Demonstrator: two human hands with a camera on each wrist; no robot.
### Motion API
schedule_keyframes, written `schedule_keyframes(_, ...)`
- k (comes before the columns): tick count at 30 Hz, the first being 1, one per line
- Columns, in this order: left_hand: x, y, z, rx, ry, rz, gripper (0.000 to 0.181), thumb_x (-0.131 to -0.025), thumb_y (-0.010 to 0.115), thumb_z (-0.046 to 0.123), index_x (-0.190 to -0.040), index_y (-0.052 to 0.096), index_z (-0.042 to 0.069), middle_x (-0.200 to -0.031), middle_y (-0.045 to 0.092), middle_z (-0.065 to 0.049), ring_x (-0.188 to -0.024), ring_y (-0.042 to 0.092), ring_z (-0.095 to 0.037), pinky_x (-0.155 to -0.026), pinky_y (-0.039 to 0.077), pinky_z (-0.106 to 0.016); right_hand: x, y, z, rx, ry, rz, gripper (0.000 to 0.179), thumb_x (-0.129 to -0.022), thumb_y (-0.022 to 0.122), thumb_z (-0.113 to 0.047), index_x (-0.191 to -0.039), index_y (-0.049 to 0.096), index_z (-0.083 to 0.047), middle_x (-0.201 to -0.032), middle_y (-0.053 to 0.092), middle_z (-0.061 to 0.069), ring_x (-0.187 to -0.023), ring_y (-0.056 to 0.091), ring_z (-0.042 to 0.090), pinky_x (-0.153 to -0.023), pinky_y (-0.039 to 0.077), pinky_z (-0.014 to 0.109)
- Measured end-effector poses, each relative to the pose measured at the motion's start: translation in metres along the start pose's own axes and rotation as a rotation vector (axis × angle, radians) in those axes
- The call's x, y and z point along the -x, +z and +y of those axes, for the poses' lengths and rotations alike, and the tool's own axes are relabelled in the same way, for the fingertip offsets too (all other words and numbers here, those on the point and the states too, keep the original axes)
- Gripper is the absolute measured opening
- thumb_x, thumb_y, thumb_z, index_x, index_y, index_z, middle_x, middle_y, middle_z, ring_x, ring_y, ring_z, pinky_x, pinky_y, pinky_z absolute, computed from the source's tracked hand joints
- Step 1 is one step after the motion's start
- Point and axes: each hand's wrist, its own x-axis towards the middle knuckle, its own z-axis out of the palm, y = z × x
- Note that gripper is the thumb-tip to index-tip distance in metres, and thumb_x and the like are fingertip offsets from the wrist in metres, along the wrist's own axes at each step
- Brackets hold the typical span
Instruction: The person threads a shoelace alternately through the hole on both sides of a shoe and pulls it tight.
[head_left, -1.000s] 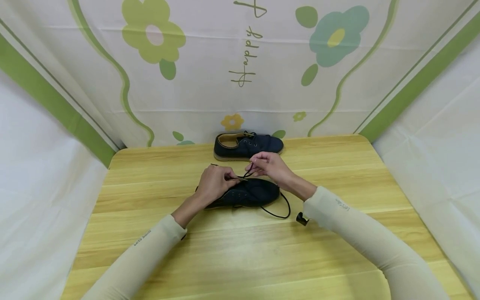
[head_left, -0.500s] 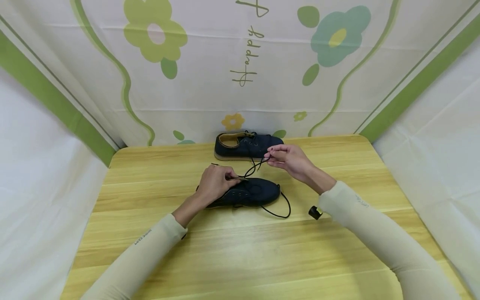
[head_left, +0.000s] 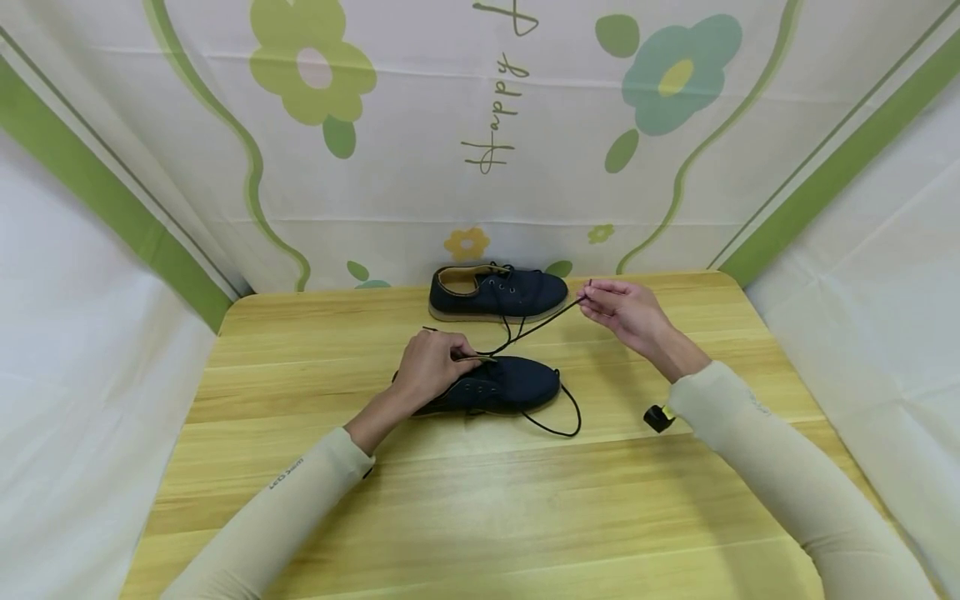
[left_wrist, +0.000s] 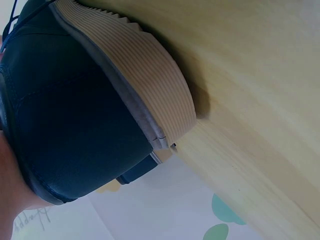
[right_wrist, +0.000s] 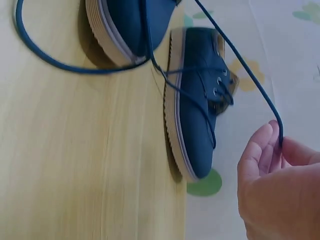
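Note:
A dark navy lace-up shoe (head_left: 528,383) lies on the wooden table, toe to the right. My left hand (head_left: 427,367) reaches over its opening and pinches the tan-edged tongue (head_left: 487,359) between thumb and fingers. In the left wrist view the heel of this shoe (left_wrist: 75,115) fills the left side, hiding most of the hand. Up and to the right, my right hand (head_left: 630,315) pinches a dark shoelace (right_wrist: 251,72) near its end. That lace runs taut from the shoe's lacing area. Another lace length (head_left: 578,410) loops on the table by the toe.
The matching navy shoe (head_left: 536,292) stands behind at the table's back edge, its laces threaded and trailing forward. A white curtain (head_left: 420,192) with printed flowers rises behind the wooden table (head_left: 480,500). A small black device (head_left: 658,418) hangs at the right wrist.
My right hand has moved right and slightly up from over the near shoe, drawing the lace out into a straight line. The left hand has stayed at the tongue.

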Motion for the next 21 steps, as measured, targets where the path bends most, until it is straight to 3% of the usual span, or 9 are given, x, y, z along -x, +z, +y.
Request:
schedule_keyframes(7,0.000,-0.001,0.001,-0.005,0.003,-0.001,0.006,-0.086,0.090,0.017,-0.086,0.085,0.014,-0.079,0.079,0.002,-0.065,0.071,-0.010,-0.065,0.057,-0.033,0.003,-0.023,-0.016,-0.077,0.014,0.078,0.013,-0.103,0.065,0.003,-0.102,0.077,-0.001,-0.102,0.079,0.010,-0.092,0.077,0.019,-0.090,0.061,0.030)
schedule_keyframes(21,-0.001,0.000,-0.001,-0.009,0.008,-0.004,0.006,-0.087,0.090,0.017,-0.088,0.085,0.014,-0.080,0.080,0.001,-0.066,0.071,-0.010,-0.064,0.057,-0.031,0.008,-0.055,-0.030,-0.099,-0.021,0.204,0.010,-0.101,0.068,0.003,-0.098,0.076,-0.002,-0.095,0.080,0.009,-0.088,0.077,0.018,-0.087,0.062,0.028)
